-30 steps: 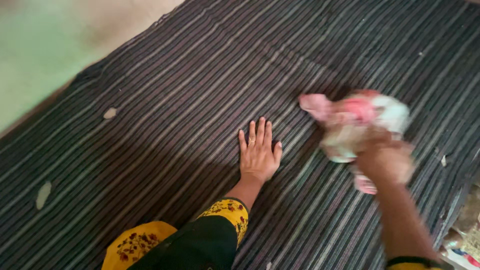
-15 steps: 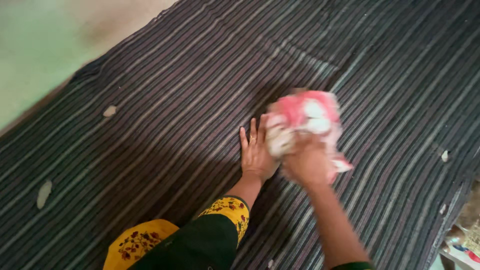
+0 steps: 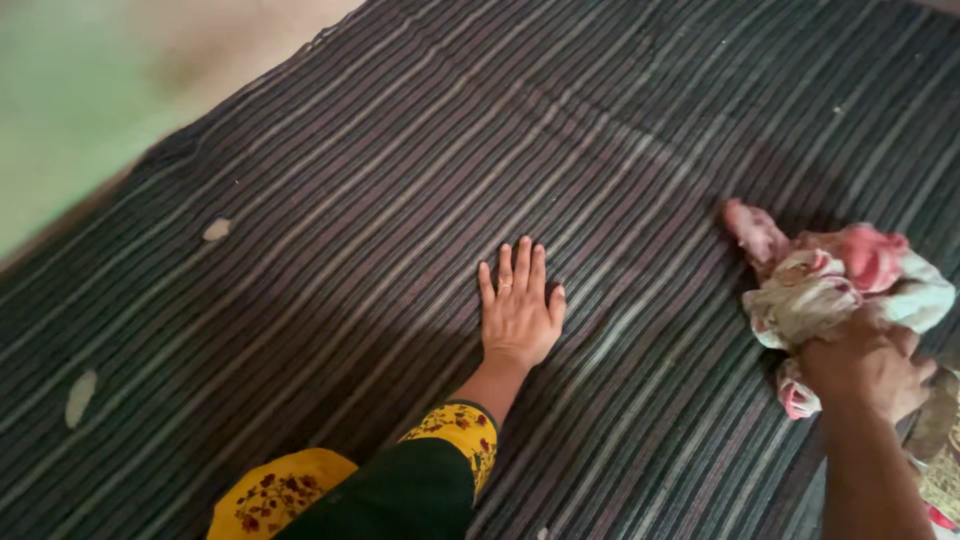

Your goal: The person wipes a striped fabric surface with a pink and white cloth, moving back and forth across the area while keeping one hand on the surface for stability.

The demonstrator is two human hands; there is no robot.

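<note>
My left hand [image 3: 518, 312] lies flat, palm down and fingers spread, on a dark striped mat [image 3: 400, 180]; a ring shows on one finger. My right hand [image 3: 866, 368] is at the right edge of the mat, closed around a bunched pink and white cloth [image 3: 830, 280]. The cloth rests against the mat's surface ahead of my knuckles. Part of the cloth is hidden under my right hand.
A pale green floor [image 3: 70, 100] lies beyond the mat's upper left edge. Two pale worn patches [image 3: 216, 230] [image 3: 80, 397] mark the mat on the left. My yellow flowered sleeve over dark fabric [image 3: 370, 485] is at the bottom. Some clutter [image 3: 940, 470] sits at the lower right corner.
My right hand swept the bunched cloth left toward my left hand, then back right to the mat's edge. My left hand has stayed flat in place.
</note>
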